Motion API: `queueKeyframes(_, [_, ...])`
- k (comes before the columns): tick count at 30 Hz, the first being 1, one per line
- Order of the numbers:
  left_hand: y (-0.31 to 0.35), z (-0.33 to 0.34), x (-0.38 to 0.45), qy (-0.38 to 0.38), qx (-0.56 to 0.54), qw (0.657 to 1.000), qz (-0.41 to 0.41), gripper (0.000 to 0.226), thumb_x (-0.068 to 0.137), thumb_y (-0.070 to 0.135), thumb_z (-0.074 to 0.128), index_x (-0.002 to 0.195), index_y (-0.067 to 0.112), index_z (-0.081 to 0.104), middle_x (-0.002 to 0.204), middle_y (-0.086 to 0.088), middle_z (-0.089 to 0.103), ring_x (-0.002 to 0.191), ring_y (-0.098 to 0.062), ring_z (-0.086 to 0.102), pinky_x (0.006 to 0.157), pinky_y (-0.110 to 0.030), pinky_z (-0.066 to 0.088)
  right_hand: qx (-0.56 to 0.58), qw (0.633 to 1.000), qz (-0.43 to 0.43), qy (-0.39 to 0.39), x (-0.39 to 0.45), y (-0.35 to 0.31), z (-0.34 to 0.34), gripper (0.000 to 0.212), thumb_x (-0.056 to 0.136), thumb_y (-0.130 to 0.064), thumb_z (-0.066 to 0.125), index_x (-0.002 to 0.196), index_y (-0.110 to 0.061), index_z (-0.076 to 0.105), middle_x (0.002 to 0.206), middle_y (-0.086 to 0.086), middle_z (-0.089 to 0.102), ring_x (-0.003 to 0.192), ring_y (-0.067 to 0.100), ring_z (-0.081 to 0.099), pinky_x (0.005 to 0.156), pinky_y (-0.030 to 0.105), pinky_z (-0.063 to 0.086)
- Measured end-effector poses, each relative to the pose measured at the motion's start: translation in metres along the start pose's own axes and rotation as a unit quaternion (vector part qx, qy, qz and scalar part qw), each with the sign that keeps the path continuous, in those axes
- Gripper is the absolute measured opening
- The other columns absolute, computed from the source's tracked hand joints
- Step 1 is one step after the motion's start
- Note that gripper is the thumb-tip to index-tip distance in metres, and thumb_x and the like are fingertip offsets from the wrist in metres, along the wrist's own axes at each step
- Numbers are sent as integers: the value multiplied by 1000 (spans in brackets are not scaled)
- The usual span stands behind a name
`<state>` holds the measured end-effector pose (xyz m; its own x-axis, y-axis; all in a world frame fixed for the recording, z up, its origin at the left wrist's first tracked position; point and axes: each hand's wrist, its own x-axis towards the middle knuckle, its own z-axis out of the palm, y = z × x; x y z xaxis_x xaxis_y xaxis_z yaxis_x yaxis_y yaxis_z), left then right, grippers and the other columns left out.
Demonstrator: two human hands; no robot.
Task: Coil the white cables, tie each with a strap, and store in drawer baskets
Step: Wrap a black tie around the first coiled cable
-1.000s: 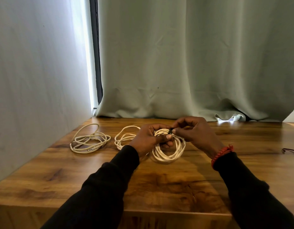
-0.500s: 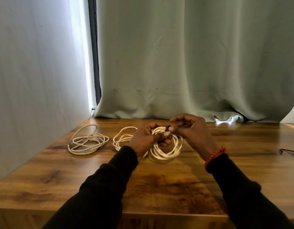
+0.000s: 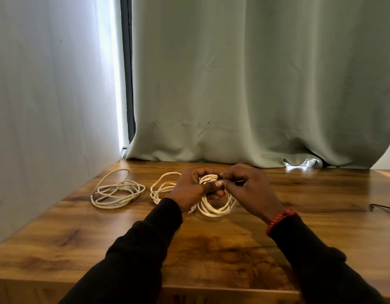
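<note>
On the wooden table [image 3: 211, 255], in front of the pale green curtain [image 3: 255, 84], a person holds a coil of white cable [image 3: 216, 205] with both hands. The left hand [image 3: 194, 189] has its fingers curled around the top of the coil, the thumb pressing on it. The right hand [image 3: 248, 187] pinches a small dark strap [image 3: 219, 177] at that same top part, fingers together. To the left of this coil a second cable [image 3: 163, 189] lies loose on the table, partly hidden by the left hand, and further left a third cable [image 3: 117, 191] lies near the wall [image 3: 47, 106]. To the right of the coil, at the table edge, lies a thin dark thing [image 3: 384, 208] which I cannot identify. No basket or drawer is in sight.
</note>
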<state>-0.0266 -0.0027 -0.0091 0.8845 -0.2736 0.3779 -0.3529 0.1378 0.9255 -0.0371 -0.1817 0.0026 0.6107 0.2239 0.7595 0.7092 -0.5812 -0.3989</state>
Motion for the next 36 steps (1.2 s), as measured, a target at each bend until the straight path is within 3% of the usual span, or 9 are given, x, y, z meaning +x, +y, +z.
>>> queueKeyframes(6, [0,1,1,44,-31,998,22,26,91,11,72,115,2,69,87,-15,74,66,-17,65,56,-32,59,127,988,86,2,-3,-7,-2,39,79,-12,80,116,-24,74,107,-10,73,97,3,69,87,30,57])
queueKeyframes(9, [0,5,2,83,-38,995,26,24,89,16,75,108,3,72,76,-11,70,55,-15,53,48,-29,51,171,972,163,0,-4,-11,-2,38,80,-23,81,117,-27,71,99,-5,76,91,10,72,81,40,60])
queueKeyframes(12, [1,9,6,110,-61,992,26,24,89,22,76,105,4,72,72,-10,67,51,-13,46,45,-25,42,243,952,184,-25,-4,-14,-3,30,86,-16,76,115,-24,73,94,-1,78,83,19,74,73,50,62])
queueKeyframes(17, [-4,19,14,149,-30,988,28,31,87,37,78,95,8,73,68,-10,61,47,-10,43,42,-24,35,187,968,164,-12,-6,-11,-1,34,88,-16,74,119,-29,71,98,-10,76,85,7,72,73,31,59])
queueKeyframes(20, [-8,27,22,164,-27,986,5,40,89,42,74,99,3,72,67,-8,59,48,-10,44,44,-25,38,128,976,174,-28,-7,-6,-6,32,93,-28,68,124,-31,68,99,-11,74,86,7,70,75,33,61])
queueKeyframes(24, [-12,38,33,149,-41,988,-22,48,93,47,67,103,0,72,70,-7,61,51,-12,47,45,-25,43,282,904,313,-73,-7,4,-31,30,102,-41,48,118,-30,71,104,0,76,93,19,71,83,38,59])
queueKeyframes(27, [-17,50,39,143,-76,986,-37,55,97,51,60,107,-3,68,68,-9,64,48,-15,50,44,-25,43,367,873,315,-55,-9,15,-48,24,98,-23,58,116,-18,73,104,6,77,89,22,72,81,40,59])
queueKeyframes(31, [-20,66,47,175,-86,979,-56,49,102,53,47,105,7,63,60,-9,58,44,-17,48,46,-28,39,316,899,303,-15,-9,27,-49,24,92,-6,66,113,-14,73,96,11,77,80,26,70,78,49,59])
queueKeyframes(36, [-20,79,58,190,-83,976,-66,31,102,48,52,97,18,58,59,-5,55,47,-19,45,50,-30,37,322,894,312,15,-12,34,-57,23,92,-7,66,113,-13,74,94,14,77,75,25,69,68,40,61])
